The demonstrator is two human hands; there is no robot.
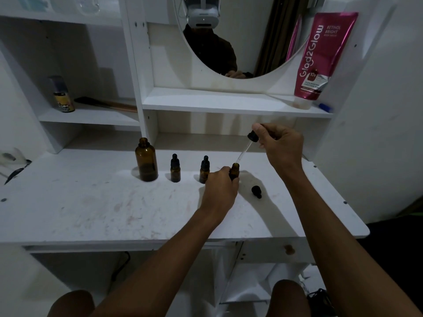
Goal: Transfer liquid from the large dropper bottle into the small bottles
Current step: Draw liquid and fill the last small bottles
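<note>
The large amber bottle (146,160) stands uncapped at the back of the white desk (91,209). To its right stand two small amber bottles (175,168) (204,170), both with black dropper caps on. My left hand (220,191) grips a third small bottle (234,170), which is open. My right hand (280,145) pinches the black bulb of the large dropper (251,139). Its glass tube slants down to the open bottle's mouth. A small black dropper cap (256,191) lies on the desk just right of that bottle.
A pink tube (320,58) leans on the shelf above, beside a round mirror (240,35). A spray can (61,94) and a brush (105,103) sit on the left shelf. White side walls close in on the desk.
</note>
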